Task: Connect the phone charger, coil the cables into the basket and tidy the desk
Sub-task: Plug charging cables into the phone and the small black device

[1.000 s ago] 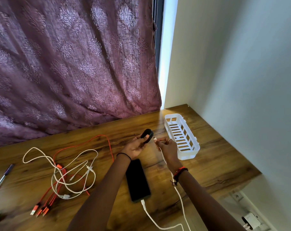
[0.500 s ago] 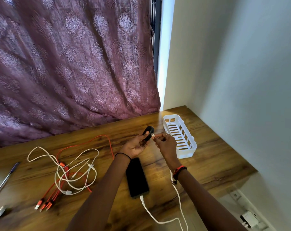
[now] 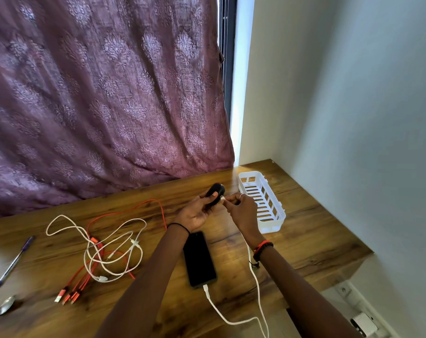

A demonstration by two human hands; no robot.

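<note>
My left hand (image 3: 198,211) grips a black charger plug (image 3: 216,192) above the wooden desk (image 3: 304,242). My right hand (image 3: 241,211) pinches the white connector of a white charging cable (image 3: 257,286) right against the plug. That cable loops down off the desk's front edge and back up into the bottom of a black phone (image 3: 199,259) lying flat between my forearms. A white slotted basket (image 3: 277,223) stands just right of my right hand, with nothing in it. A tangle of white cable (image 3: 114,254) and red multi-head cable (image 3: 95,242) lies to the left.
A purple pen (image 3: 13,262) and a metal spoon (image 3: 2,308) lie at the desk's left end. A purple curtain (image 3: 97,93) hangs behind the desk, a white wall on the right. A wall socket with a white plug (image 3: 364,325) sits below the desk's right corner.
My right hand has brought the white connector from a short gap up to the black plug. The view has shifted slightly; the tangled cables and phone lie as before.
</note>
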